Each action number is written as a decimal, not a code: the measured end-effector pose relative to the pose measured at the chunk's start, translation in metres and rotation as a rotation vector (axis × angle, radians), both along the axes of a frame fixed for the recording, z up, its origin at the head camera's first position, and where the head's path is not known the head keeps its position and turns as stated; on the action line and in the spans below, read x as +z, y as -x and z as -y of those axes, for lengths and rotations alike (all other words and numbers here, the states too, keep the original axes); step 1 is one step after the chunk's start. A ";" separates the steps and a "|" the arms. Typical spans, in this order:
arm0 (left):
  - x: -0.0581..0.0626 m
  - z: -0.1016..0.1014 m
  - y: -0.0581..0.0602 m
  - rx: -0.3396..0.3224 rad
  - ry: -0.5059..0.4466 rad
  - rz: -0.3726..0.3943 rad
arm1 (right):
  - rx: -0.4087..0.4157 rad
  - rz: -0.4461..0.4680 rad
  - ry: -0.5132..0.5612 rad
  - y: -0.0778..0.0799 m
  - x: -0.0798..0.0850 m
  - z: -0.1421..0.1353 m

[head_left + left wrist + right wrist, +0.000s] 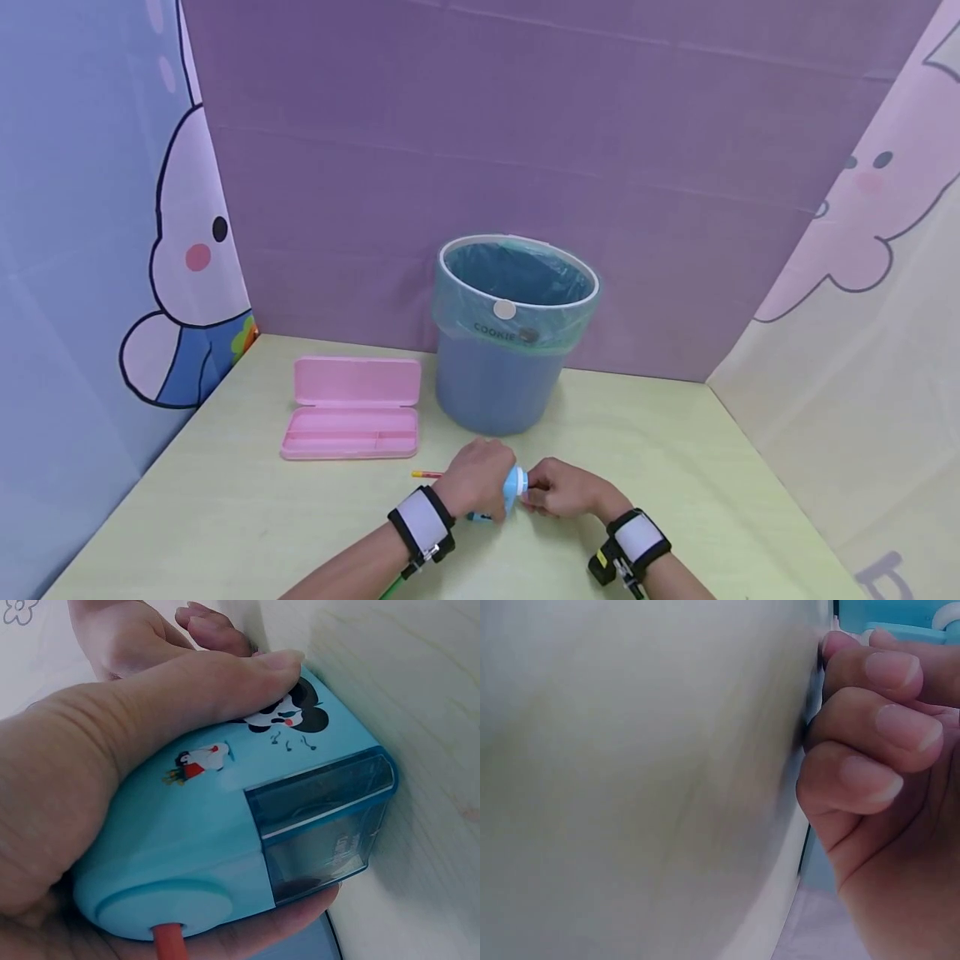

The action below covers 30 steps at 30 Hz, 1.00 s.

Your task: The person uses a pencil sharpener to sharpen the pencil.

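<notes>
My left hand (480,479) grips a light blue pencil sharpener (202,825) with panda and penguin pictures, thumb across its upper face and fingers beneath. A clear shavings drawer (322,832) forms one end of it. Out of the round hole sticks a red pencil (170,941); in the head view the pencil's yellow-and-red end (426,474) shows left of the hand. My right hand (566,487) pinches the crank handle on the sharpener's right side, its fingers (855,780) curled. The handle's knob is hidden by them; part of the crank arm (904,631) shows.
Behind the hands stands a blue bin (498,375) lined with a thin green bag. An open pink pencil case (348,448) with compartments lies left of the bin. Printed cloth walls border the pale table (675,450) at the back and sides.
</notes>
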<state>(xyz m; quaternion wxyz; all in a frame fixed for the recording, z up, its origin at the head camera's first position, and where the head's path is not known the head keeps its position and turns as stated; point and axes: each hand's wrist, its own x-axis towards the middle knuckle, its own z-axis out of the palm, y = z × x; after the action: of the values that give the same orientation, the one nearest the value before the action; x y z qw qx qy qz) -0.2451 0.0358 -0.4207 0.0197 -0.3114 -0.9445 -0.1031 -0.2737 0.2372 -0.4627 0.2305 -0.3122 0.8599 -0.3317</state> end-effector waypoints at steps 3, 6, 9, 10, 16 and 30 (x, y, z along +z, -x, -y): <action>-0.001 -0.001 0.001 0.006 0.003 0.018 | 0.011 -0.008 -0.013 0.000 -0.001 0.000; -0.002 -0.002 0.001 0.016 0.005 0.038 | 0.021 -0.009 -0.014 -0.001 0.000 -0.001; -0.002 -0.003 0.001 0.022 0.011 0.036 | 0.028 -0.019 -0.012 -0.002 0.000 -0.002; -0.001 -0.003 0.000 0.020 0.012 0.034 | 0.034 -0.023 -0.008 -0.002 0.000 -0.003; 0.000 -0.005 -0.001 0.022 0.026 0.027 | 0.107 -0.038 0.012 -0.007 0.000 -0.006; 0.001 -0.002 0.000 0.042 0.045 0.029 | 0.152 0.037 0.115 -0.021 0.000 -0.006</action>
<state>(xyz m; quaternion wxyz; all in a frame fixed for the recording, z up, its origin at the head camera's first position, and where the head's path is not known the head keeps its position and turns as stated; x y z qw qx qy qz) -0.2451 0.0379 -0.4201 0.0012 -0.2901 -0.9531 -0.0859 -0.2523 0.2429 -0.4628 0.2528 -0.3830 0.8088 -0.3678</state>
